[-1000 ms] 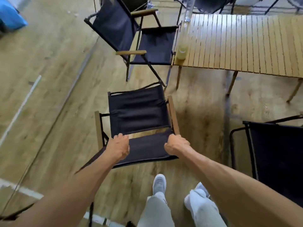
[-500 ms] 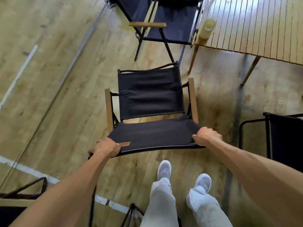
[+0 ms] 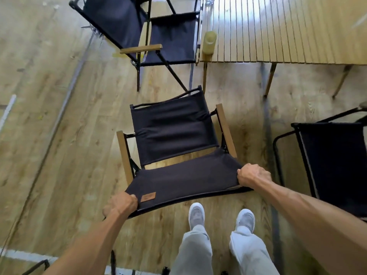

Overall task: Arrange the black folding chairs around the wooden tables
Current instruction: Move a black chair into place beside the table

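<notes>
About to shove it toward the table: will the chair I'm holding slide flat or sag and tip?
The chair probably sags where both hands grip its fabric seat edge. Its thin frame suggests lightness, so it may tip rather than slide.

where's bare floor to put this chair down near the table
Bare floor lies along the wooden table edge, between the held chair and the chair at right. Wide bare floor also lies left. It is crowded by the table corner: the far chair stands there.
</notes>
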Available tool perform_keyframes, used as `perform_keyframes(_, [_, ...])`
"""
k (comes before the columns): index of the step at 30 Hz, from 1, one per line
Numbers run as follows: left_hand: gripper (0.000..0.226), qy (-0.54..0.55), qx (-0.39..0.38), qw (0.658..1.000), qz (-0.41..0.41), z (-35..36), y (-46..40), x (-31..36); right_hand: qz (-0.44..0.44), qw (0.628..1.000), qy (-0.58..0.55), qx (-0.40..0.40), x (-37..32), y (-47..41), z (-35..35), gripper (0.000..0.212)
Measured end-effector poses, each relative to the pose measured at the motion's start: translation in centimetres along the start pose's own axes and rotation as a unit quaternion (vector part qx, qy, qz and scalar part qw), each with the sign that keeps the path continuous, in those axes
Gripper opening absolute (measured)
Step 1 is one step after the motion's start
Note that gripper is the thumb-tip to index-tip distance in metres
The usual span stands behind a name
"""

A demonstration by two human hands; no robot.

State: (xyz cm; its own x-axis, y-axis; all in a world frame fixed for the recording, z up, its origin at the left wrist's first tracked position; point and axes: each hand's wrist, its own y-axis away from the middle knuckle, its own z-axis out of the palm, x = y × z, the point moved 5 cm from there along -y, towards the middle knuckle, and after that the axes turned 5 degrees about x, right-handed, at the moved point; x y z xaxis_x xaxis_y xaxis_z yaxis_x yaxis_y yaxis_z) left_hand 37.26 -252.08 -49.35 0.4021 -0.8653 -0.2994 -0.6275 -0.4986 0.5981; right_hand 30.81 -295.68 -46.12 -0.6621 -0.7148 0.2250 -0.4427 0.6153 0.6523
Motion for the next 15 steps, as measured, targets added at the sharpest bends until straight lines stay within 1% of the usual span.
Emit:
perform_keyframes(4, [0.037,0.002,0.032,0.999,0.025,-1.1,2.9,5.0,0.053,0.998,-0.021,-0.008,6.0,-0.8,0.6,0.037])
perform_keyframes(6, [0.034,0.01,0.045,0.998,0.045,-1.8,4.2,8.4,0.08,0.996,-0.04,-0.013,9.1,-1.6,0.9,0.038])
perform_keyframes(8, [0.027,0.013,0.057,0.996,0.063,-2.5,5.6,11.9,0.108,0.993,-0.054,-0.016,12.3,-2.5,1.4,0.038])
perform_keyframes(11, [0.019,-0.024,0.066,0.992,0.102,-3.3,8.4,16.6,0.14,0.987,-0.076,-0.028,16.5,-3.8,2.1,0.039])
perform_keyframes(15, [0.021,-0.054,0.069,0.984,0.153,-2.7,11.7,21.7,0.188,0.976,-0.107,-0.034,21.7,-5.9,3.0,0.046])
